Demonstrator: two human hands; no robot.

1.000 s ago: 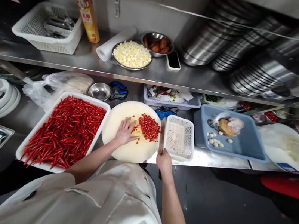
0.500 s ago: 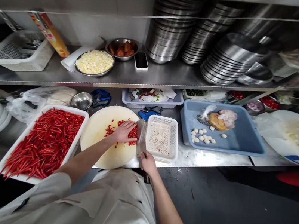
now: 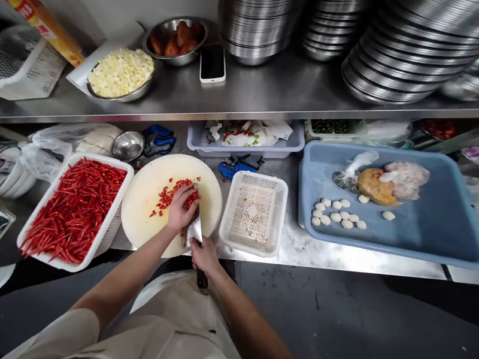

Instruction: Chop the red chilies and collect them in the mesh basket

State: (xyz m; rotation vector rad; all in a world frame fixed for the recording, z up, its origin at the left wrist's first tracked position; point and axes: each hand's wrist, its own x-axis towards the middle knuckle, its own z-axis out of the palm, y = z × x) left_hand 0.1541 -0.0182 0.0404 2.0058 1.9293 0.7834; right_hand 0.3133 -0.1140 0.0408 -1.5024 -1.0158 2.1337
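The round cutting board (image 3: 147, 189) carries chopped red chilies (image 3: 167, 198), strewn left of my hands. My left hand (image 3: 181, 209) cups a clump of them, with red bits showing between thumb and fingers, right against the cleaver's blade. In my right hand (image 3: 204, 254) is the handle of the cleaver (image 3: 196, 228), its blade tilted over the board and partly hidden by my left hand. A white basket (image 3: 106, 237) heaped with whole red chilies stands left of the board. Close on the right is a white perforated basket (image 3: 248, 244) with a few red specks in it.
Right of that stands a blue tub (image 3: 397, 247) with white balls and bagged food. Behind the board lie blue-handled scissors (image 3: 235, 170) and a small steel bowl (image 3: 128, 145). The steel shelf (image 3: 252, 99) above holds chopped pale food (image 3: 121, 73), a phone (image 3: 213, 63) and stacked bowls (image 3: 258, 18).
The cleaver has moved left from the board's right edge toward its middle, and its blade is tilted. My left hand has gone from lying flat on the chopped chilies to cupping them.
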